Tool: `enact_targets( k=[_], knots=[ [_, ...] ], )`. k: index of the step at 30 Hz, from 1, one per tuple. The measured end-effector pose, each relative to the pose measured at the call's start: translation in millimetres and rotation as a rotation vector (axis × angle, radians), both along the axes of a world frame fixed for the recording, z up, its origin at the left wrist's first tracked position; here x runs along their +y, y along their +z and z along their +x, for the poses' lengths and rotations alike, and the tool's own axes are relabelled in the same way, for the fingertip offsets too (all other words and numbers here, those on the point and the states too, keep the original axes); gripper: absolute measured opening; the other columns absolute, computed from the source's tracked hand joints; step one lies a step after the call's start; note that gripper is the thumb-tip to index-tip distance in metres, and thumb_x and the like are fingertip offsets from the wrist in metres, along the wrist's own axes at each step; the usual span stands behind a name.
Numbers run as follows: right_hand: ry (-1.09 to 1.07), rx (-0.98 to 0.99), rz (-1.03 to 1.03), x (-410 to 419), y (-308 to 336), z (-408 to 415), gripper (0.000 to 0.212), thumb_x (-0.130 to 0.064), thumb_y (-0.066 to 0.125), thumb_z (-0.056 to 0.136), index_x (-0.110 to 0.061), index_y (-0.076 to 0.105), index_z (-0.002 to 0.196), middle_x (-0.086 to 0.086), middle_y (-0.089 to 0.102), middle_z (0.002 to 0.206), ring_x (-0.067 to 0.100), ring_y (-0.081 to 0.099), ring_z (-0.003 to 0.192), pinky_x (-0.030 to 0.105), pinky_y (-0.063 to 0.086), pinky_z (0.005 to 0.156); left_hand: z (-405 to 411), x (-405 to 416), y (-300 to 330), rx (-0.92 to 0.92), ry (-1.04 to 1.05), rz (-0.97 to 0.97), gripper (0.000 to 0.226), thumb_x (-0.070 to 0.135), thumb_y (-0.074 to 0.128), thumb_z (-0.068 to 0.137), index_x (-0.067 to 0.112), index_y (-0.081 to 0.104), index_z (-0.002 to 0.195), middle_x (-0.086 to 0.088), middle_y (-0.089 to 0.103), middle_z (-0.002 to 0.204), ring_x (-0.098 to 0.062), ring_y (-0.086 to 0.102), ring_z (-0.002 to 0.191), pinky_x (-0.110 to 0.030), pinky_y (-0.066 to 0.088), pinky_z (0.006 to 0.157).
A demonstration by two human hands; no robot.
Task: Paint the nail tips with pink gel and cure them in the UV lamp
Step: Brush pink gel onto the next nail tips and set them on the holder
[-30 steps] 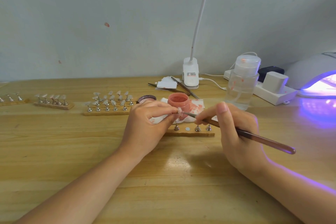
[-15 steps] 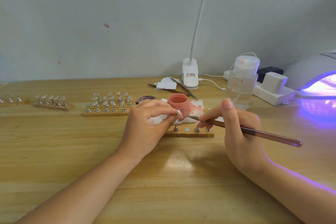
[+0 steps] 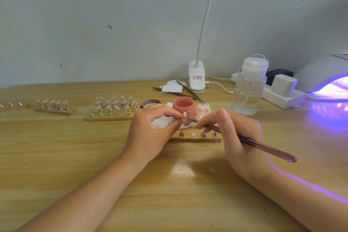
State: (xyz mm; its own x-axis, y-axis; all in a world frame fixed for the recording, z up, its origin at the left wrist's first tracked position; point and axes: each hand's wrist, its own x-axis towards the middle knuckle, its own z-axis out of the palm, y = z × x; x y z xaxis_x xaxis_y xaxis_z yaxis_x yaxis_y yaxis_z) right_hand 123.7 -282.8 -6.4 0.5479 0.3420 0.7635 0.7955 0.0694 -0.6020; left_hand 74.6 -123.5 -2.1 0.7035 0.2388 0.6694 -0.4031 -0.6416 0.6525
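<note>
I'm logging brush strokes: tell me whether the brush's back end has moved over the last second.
Yes. The brush's rounded back end rose and swung right half a second ago, then dropped back lower, judged against the white power strip. The right hand grips it.

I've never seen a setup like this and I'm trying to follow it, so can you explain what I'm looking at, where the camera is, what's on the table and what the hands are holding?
There is no machine here: a person works with two bare hands, filmed by one camera worn on the head, looking forward and down.

The left hand pinches a small pale nail tip on a metal stand. The right hand holds a long brown brush like a pen, its point at that tip.

On the wooden table behind the hands stands an open pink gel jar on a stained white tissue. Wooden strips with more tips on metal stands lie to the left. At the right are a clear lidded bottle and a white UV lamp glowing purple.
</note>
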Motion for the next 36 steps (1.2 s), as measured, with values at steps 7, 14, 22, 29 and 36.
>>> enact_targets(
  k=[7,14,22,29,36],
  knots=[
    [-0.025,0.001,0.009,-0.5,-0.8,0.2,0.044,-0.025,0.033,0.093,-0.009,0.069,0.073,-0.005,0.066,0.07,0.009,0.061,0.066,0.027,0.048,0.063,2.7,3.0,-2.7,0.0,0.017,0.021,0.018,0.01,0.076,0.068,0.027,0.068,0.072,0.014,0.066,0.074,-0.002,0.06,0.08,-0.005,0.039,0.08],
    [-0.041,-0.02,-0.003,0.1,-0.9,0.4,0.046,-0.025,0.034,0.093,-0.006,0.069,0.071,0.0,0.066,0.067,0.009,0.06,0.065,0.025,0.047,0.062,2.8,3.4,-3.1,0.002,0.029,0.027,0.019,0.007,0.077,0.068,0.024,0.069,0.069,0.012,0.066,0.071,-0.005,0.06,0.074,-0.015,0.043,0.081],
    [-0.034,-0.004,-0.008,-0.1,-0.3,0.7,0.044,-0.026,0.034,0.093,-0.01,0.069,0.073,-0.011,0.065,0.072,0.004,0.061,0.068,0.02,0.047,0.064,2.1,3.0,-1.9,0.007,0.033,0.042,0.021,0.003,0.077,0.067,0.022,0.068,0.069,0.013,0.065,0.072,-0.006,0.059,0.081,-0.002,0.037,0.078],
    [-0.03,0.011,-0.008,-1.0,-1.0,1.4,0.048,-0.027,0.033,0.093,-0.008,0.07,0.07,-0.001,0.066,0.066,0.008,0.062,0.066,0.024,0.049,0.062,1.6,2.0,-1.2,0.013,0.051,0.029,0.033,0.003,0.077,0.067,0.033,0.063,0.066,0.011,0.065,0.071,-0.009,0.058,0.082,-0.002,0.037,0.076],
    [0.038,0.084,0.022,0.1,-0.7,0.8,0.044,-0.026,0.034,0.093,-0.012,0.069,0.07,0.0,0.066,0.065,0.004,0.062,0.063,0.015,0.047,0.059,1.3,2.2,-1.2,0.022,0.046,0.025,0.034,0.002,0.077,0.067,0.034,0.063,0.067,0.014,0.064,0.069,-0.006,0.059,0.075,-0.009,0.04,0.077]
  ],
)
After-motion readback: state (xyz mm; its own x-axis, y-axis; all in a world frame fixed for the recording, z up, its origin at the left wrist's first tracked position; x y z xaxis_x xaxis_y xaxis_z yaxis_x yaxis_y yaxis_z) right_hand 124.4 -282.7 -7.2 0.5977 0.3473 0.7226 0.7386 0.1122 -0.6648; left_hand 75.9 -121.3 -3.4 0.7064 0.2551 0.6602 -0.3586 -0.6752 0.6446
